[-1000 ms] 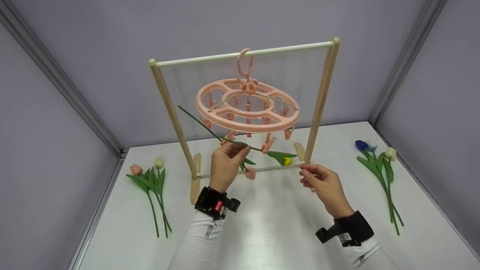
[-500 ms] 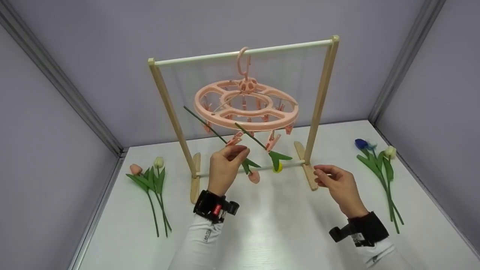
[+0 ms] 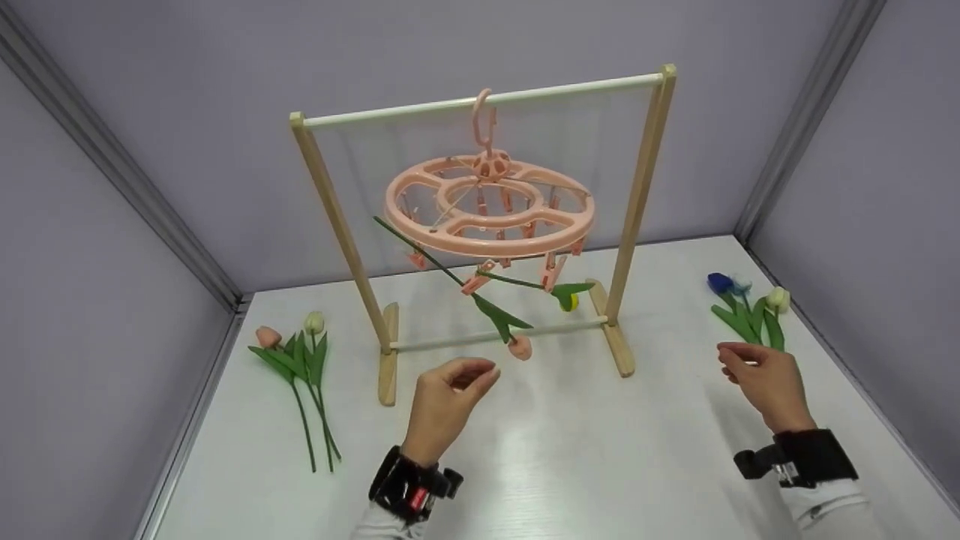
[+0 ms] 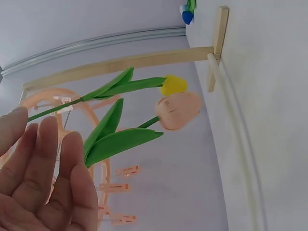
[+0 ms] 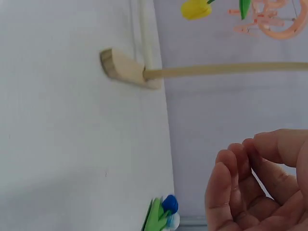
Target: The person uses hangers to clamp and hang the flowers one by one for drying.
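A pink round clip hanger (image 3: 495, 244) hangs by its hook from a wooden stand. Two artificial tulips hang from its clips: a pink tulip (image 3: 520, 347) and a yellow tulip (image 3: 569, 302), both tilted with heads low. Below and in front of the pink tulip is my left hand (image 3: 446, 401), apart from it, fingers relaxed and holding nothing. My right hand (image 3: 769, 382) hovers in front of the bunch of tulips on the right, its fingers loosely bent with nothing in them. This hand hides the stems of that bunch, which has a blue tulip (image 3: 720, 283) and a white tulip (image 3: 778, 299).
On the table's left lie a pink tulip (image 3: 268, 337) and a white tulip (image 3: 314, 322) with several green stems. The wooden stand (image 3: 641, 195) has feet on the white table (image 3: 570, 465). Grey panel walls (image 3: 127, 247) enclose the sides and back.
My left hand has let go of the pink tulip's stem and drawn down toward me. My right hand has moved right, to the bunch there. The hanger has turned slightly and the tulips have swung.
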{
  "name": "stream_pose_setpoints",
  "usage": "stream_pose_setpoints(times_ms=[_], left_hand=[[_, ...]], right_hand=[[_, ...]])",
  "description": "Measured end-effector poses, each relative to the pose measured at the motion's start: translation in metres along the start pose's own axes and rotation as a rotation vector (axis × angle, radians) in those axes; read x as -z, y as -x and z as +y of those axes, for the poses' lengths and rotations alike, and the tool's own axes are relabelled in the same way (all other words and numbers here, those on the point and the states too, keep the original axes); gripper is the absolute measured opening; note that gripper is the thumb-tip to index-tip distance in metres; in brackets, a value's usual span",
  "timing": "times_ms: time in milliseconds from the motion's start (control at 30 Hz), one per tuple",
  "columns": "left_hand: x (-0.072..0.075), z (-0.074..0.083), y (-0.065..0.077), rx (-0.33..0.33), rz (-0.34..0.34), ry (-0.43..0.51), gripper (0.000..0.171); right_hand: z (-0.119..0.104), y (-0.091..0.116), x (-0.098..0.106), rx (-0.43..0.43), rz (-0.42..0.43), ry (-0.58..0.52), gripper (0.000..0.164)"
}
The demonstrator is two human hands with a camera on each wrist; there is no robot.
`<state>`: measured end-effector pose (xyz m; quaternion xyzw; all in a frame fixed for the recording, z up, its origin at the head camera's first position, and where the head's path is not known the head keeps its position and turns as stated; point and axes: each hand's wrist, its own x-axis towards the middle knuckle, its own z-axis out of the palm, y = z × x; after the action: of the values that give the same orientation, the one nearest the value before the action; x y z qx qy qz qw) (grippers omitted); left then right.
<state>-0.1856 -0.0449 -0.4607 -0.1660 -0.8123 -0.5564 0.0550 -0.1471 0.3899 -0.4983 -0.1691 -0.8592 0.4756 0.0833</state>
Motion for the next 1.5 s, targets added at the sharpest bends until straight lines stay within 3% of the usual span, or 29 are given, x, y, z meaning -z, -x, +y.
stream_pose_setpoints(times_ms=[267,533,800,1033,1200,1367,1500], left_hand=[[-0.001,-0.003,0.053,0.021,-0.107,-0.089,0.021],[-0.017,-0.001,0.085,-0.082,-0.148,-0.076,0.022],[-0.026,0.001,0.100,-0.081,-0.152,-0.010,0.013],[-0.028,-0.004,0.111,-0.118,-0.144,-0.006,0.011],[-0.033,-0.008,0.117,-0.138,-0.150,0.012,0.012],[-0.036,-0.010,0.120,-0.136,-0.161,0.028,0.013],[-0.037,-0.008,0.121,-0.106,-0.177,0.033,0.018]], right_hand=[[0.045,-0.004,0.023,-0.059,0.027,0.244,0.047],[0.071,0.003,0.026,-0.086,0.107,0.382,0.036],[0.085,0.005,0.024,-0.137,0.038,0.500,0.038],[0.087,0.007,0.025,-0.144,0.022,0.530,0.036],[0.086,0.005,0.028,-0.204,0.018,0.554,0.034],[0.083,0.008,0.030,-0.222,0.054,0.528,0.034],[0.079,0.013,0.028,-0.160,0.177,0.481,0.033]])
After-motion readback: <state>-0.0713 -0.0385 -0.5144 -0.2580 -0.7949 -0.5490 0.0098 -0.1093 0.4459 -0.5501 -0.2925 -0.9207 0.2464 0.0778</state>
